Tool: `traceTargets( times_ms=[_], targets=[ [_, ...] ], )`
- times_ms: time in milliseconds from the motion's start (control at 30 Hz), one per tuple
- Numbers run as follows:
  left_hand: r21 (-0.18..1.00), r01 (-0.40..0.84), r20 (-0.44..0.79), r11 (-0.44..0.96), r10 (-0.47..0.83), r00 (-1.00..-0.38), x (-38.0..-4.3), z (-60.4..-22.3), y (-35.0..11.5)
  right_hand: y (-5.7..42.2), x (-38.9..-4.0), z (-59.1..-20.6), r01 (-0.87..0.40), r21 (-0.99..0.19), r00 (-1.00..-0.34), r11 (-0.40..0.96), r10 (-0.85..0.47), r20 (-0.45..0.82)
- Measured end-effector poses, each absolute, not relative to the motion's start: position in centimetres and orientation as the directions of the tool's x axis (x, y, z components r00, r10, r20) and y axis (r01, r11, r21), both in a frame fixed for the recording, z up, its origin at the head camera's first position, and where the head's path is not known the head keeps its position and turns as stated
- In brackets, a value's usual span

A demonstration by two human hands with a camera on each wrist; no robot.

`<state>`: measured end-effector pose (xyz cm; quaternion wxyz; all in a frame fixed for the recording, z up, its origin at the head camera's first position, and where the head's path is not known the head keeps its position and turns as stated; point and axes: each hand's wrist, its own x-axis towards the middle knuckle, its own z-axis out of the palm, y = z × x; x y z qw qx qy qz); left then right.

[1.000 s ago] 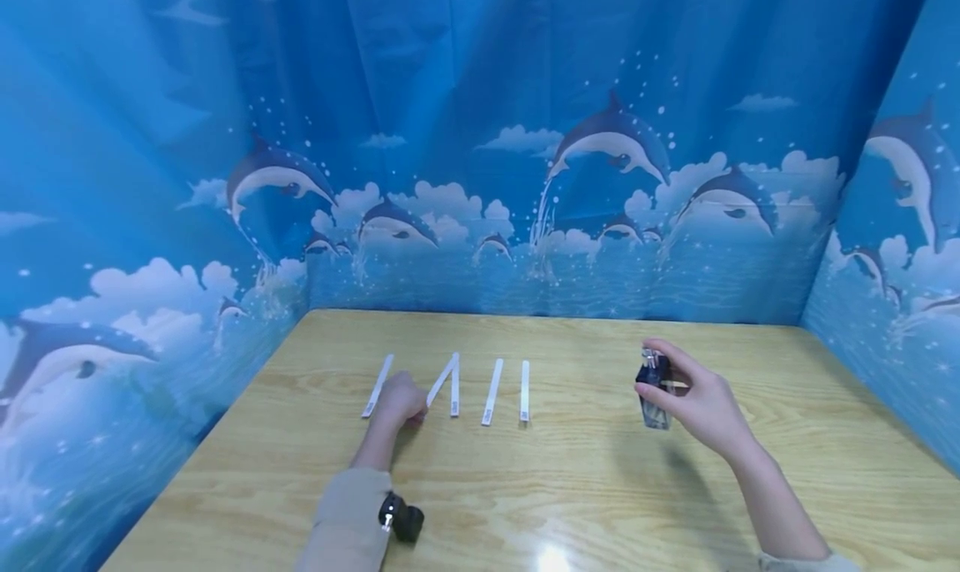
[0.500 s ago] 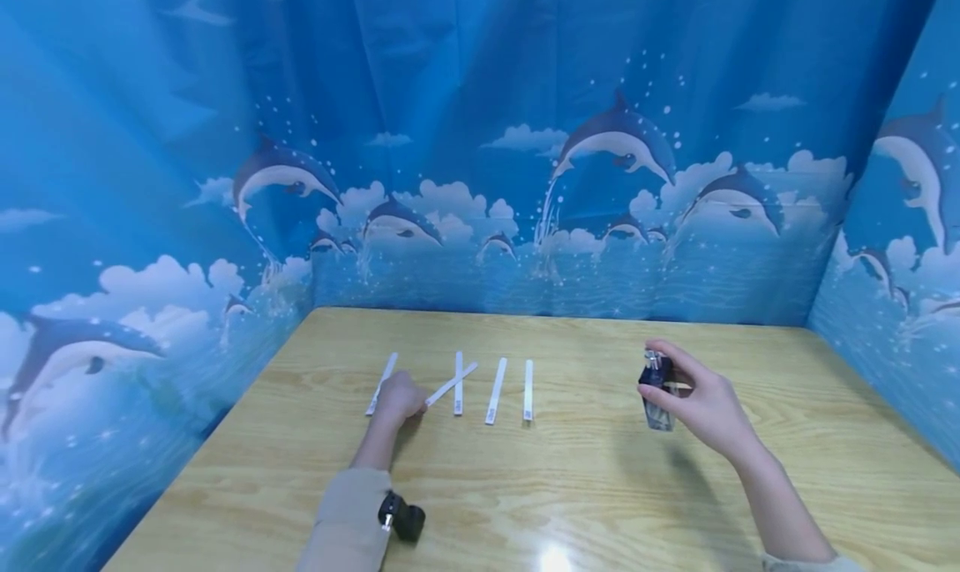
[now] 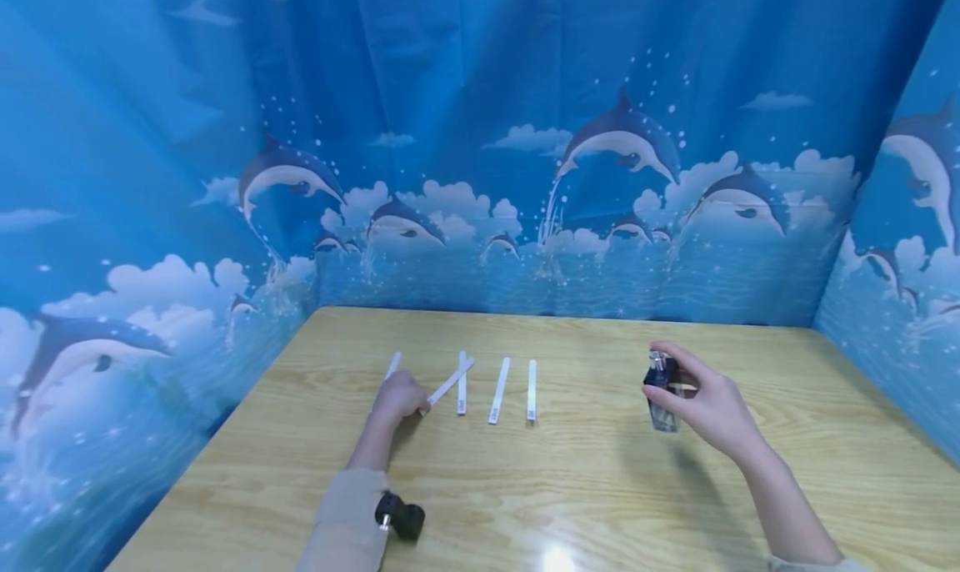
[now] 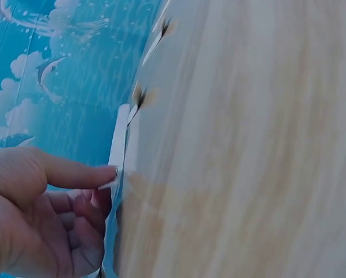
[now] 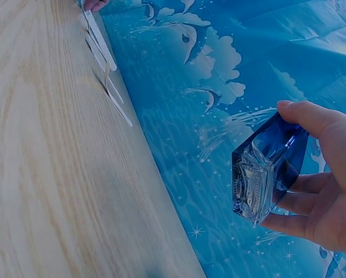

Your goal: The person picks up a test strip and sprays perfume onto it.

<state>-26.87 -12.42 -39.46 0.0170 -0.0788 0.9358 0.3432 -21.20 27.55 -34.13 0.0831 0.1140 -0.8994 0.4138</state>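
My left hand (image 3: 400, 397) pinches the near end of a white paper strip (image 3: 453, 378), perhaps a perfume test strip, between thumb and fingertips. This strip slants across another white strip (image 3: 462, 395) in the head view. Close up in the left wrist view, the pinched strip (image 4: 120, 133) points away from the thumb. On the right, my right hand (image 3: 708, 405) grips a perfume bottle (image 3: 662, 398) above the table, fingers on one side and thumb on the other. The right wrist view shows the bottle's clear, faceted glass base (image 5: 253, 182) and dark blue body.
Two more white strips, one slanting (image 3: 499, 391) and one straighter (image 3: 532, 390), lie to the right of the crossed pair. Another strip (image 3: 394, 363) is partly hidden behind my left hand. A dolphin-print curtain (image 3: 480, 180) surrounds the wooden table (image 3: 585, 489).
The far end of the pinched strip has swung right, from meeting the neighbouring strip's tip to crossing over it. The right hand and bottle stay nearly in place.
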Motion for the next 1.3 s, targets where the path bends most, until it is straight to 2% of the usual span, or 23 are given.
traceTargets(
  times_ms=[133, 500, 667, 867, 1000, 1300],
  targets=[
    [0.726, -0.178, -0.119, 0.664, -0.135, -0.984, -27.0, -39.5, -12.7, 27.7, -21.2, -34.1, -0.273, -0.719, -0.96, 0.639, -0.134, 0.245],
    [0.779, -0.144, -0.092, 0.61, -0.116, -0.989, -27.1, -38.7, -12.9, 27.7, -21.3, -34.0, -0.268, -0.717, -0.961, 0.643, -0.128, 0.243],
    [0.829, -0.13, -0.09, 0.543, -0.101, -0.991, -27.1, -38.4, -12.6, 27.7, -21.3, -33.9, -0.272, -0.721, -0.96, 0.637, -0.131, 0.247],
    [0.903, -0.13, -0.122, 0.409, -0.045, -0.991, -27.1, -37.8, -11.7, 27.6, -21.4, -34.0, -0.283, -0.728, -0.957, 0.625, -0.139, 0.253],
    [0.93, -0.094, -0.102, 0.355, 0.006, -0.995, -26.6, -36.9, -10.7, 27.3, -21.3, -34.0, -0.29, -0.733, -0.956, 0.616, -0.144, 0.257],
    [0.942, -0.045, -0.092, 0.332, 0.127, -0.988, -25.6, -35.6, -8.7, 26.6, -21.5, -34.0, -0.299, -0.742, -0.953, 0.599, -0.155, 0.259]
  ],
)
